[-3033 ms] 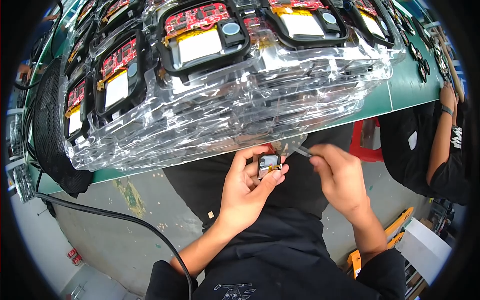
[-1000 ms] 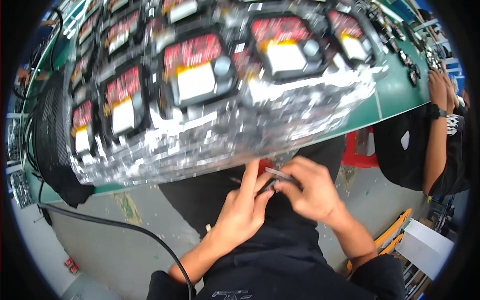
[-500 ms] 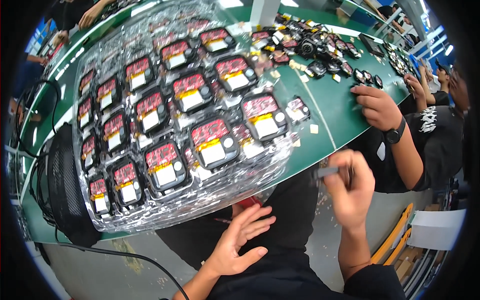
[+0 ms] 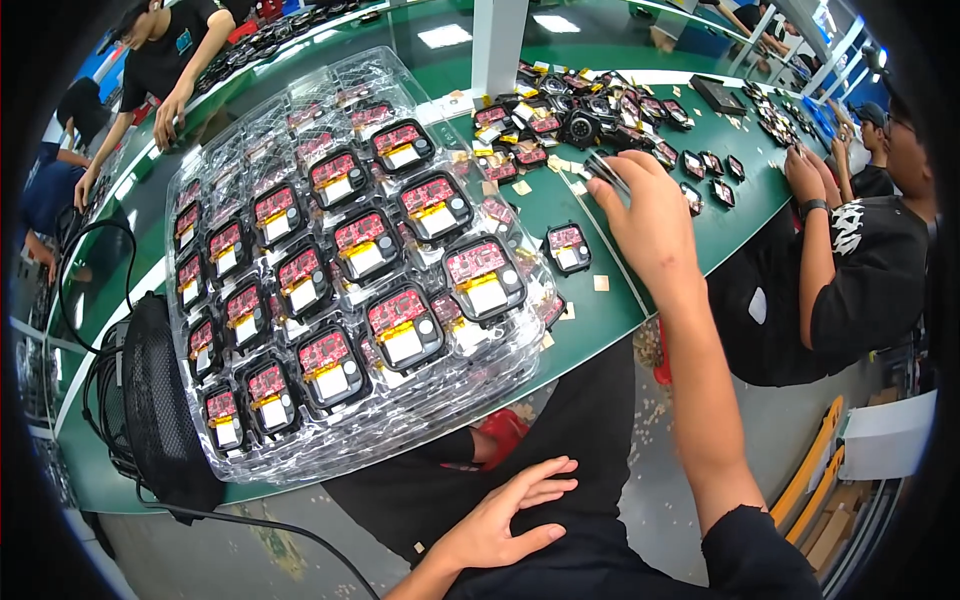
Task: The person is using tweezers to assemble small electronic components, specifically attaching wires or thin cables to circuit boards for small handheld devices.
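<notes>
My right hand (image 4: 652, 218) reaches out over the green table (image 4: 590, 320). Its fingers pinch a thin dark metal tool (image 4: 604, 166) that looks like tweezers, near a heap of small black-framed modules (image 4: 590, 112). One single module with a red board (image 4: 567, 247) lies on the table just left of my right wrist. My left hand (image 4: 512, 512) rests flat on my dark lap with its fingers spread and holds nothing. A small red thing (image 4: 502, 432) lies on my lap above it.
A stack of clear plastic trays (image 4: 500, 365) full of red circuit boards fills the table's left. A black mesh item (image 4: 160, 400) with cables sits at its left end. A co-worker in black (image 4: 860, 270) sits at right, another person (image 4: 165, 60) far left.
My hands have parted: the right one rose from my lap to the table with the tool, and the left one lies open with the small module gone from it. The view tilted up.
</notes>
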The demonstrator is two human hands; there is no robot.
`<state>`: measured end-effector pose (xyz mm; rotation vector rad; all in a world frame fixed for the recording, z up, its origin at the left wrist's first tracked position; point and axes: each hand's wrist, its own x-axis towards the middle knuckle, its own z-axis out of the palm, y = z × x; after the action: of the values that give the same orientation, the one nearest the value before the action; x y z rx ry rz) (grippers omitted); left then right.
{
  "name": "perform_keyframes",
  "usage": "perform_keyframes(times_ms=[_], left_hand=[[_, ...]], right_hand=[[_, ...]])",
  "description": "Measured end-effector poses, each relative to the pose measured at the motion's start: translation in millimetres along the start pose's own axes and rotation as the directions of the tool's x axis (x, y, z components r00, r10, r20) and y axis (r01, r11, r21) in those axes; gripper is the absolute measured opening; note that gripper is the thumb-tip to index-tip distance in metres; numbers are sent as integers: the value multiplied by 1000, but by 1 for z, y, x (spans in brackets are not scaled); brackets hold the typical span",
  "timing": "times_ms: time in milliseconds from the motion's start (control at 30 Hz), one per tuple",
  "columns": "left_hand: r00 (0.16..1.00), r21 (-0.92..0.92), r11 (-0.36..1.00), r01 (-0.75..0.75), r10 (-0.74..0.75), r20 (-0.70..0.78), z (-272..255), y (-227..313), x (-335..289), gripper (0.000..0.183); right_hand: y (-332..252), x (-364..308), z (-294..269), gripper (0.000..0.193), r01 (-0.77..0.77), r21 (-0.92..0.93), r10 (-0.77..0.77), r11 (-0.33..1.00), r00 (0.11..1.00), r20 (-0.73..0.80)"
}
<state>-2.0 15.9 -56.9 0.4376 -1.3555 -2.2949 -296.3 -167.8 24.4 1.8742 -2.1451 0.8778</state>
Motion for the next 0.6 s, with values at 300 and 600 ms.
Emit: perform_keyframes(times_ms=[300, 600], left_hand=[[999, -95, 994, 47, -48, -11, 1, -7, 1, 74], [975, -212, 969, -129, 85, -205, -2, -11, 9, 52]], right_hand=[[13, -15, -21, 18, -3, -4, 3, 1000, 989, -149], [-53, -115, -86, 14, -471, 668, 98, 576, 851, 516]])
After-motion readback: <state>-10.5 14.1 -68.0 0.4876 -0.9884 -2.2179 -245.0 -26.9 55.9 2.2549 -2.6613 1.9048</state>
